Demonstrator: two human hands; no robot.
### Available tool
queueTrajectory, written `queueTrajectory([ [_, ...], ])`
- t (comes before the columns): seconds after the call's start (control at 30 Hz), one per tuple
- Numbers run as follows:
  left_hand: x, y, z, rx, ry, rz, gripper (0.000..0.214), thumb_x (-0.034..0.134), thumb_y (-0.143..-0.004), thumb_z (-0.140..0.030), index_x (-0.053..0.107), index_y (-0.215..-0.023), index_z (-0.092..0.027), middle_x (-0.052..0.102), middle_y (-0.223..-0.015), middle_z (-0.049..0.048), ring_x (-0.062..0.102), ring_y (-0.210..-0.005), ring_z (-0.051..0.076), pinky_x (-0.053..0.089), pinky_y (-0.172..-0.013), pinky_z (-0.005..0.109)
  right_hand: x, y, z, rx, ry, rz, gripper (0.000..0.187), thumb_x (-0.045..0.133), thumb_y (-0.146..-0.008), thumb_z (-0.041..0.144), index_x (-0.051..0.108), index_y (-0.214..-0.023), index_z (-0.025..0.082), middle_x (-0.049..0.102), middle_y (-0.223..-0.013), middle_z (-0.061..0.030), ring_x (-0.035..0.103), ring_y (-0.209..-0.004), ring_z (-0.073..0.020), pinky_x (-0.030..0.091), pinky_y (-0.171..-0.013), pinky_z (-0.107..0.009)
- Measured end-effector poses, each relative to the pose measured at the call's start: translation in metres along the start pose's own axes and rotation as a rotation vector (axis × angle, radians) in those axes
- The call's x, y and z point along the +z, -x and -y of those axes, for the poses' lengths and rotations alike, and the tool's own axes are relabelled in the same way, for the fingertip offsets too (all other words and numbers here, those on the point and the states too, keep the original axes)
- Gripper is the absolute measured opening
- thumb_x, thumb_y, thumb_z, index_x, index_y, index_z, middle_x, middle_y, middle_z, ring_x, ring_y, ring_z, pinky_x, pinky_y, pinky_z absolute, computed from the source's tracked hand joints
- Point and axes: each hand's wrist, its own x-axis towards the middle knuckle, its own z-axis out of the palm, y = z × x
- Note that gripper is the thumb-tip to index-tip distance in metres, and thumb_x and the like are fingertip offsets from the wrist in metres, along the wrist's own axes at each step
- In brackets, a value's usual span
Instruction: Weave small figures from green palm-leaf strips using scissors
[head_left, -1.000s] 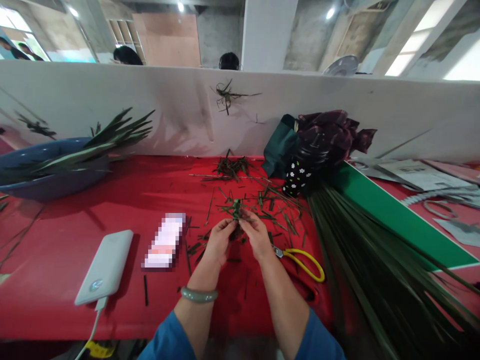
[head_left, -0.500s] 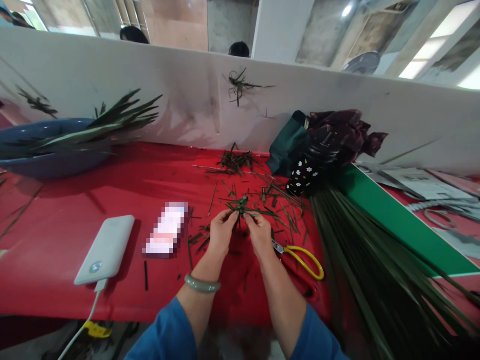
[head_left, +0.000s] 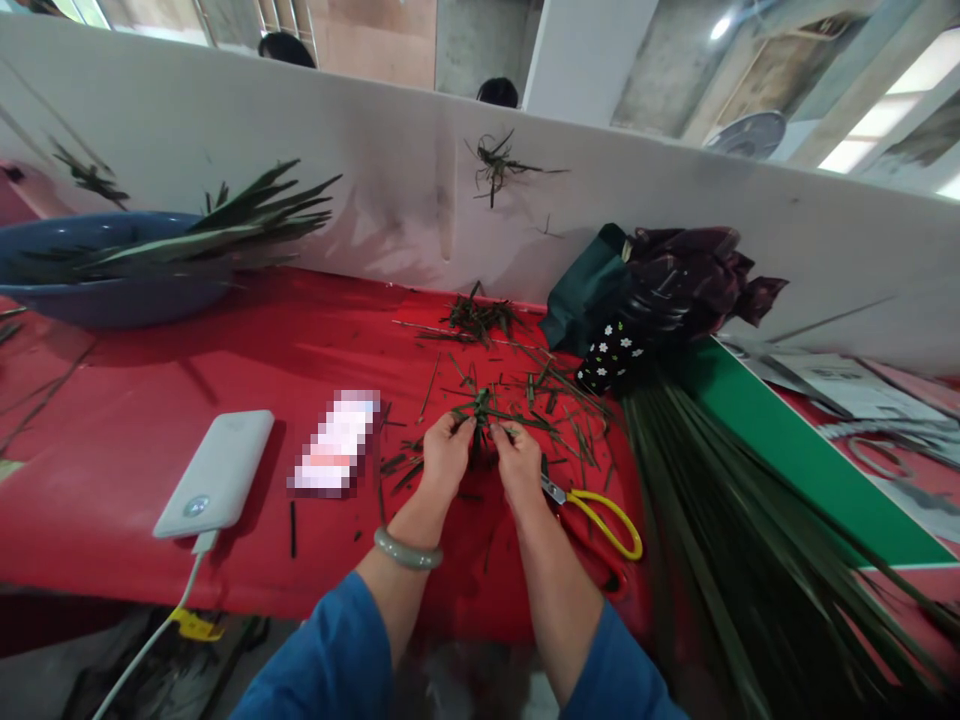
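My left hand (head_left: pixel 444 458) and my right hand (head_left: pixel 517 462) are close together over the red table (head_left: pixel 247 370), both pinched on a small woven piece of green leaf strips (head_left: pixel 482 412). Thin strips stick out of it to the sides. A jade bangle (head_left: pixel 406 552) sits on my left wrist. Yellow-handled scissors (head_left: pixel 600 515) lie just right of my right hand. Cut leaf scraps (head_left: pixel 551 395) are scattered beyond my fingers.
A white power bank (head_left: pixel 217 472) with its cable and a phone (head_left: pixel 335 455) lie to the left. A blue basin (head_left: pixel 112 290) holds long leaves at far left. A bundle of long green leaves (head_left: pixel 735 540) and dark bags (head_left: pixel 660 290) lie right. A white partition (head_left: pixel 420 200) backs the table.
The view has tilted and drifted slightly; my hands stay together on the woven leaf piece, with the fingers shifting a little on the strips.
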Motion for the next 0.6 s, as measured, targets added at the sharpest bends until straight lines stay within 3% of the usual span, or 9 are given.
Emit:
queueTrajectory([
  [0.6,0.001,-0.002,0.008,-0.010,-0.019,-0.040,0.018,0.057,-0.066,-0.031,0.061,-0.071,-0.014,0.058,-0.064,-0.0004,0.048,-0.060,0.010,0.035,-0.058,0.021,0.005,0.001,-0.015,0.020,-0.087,-0.023,0.029,0.049,-0.072,0.044,0.059,-0.075,0.017,0.055,-0.063,0.0016,0.048,-0.061,-0.0135,0.037,-0.060,-0.024],
])
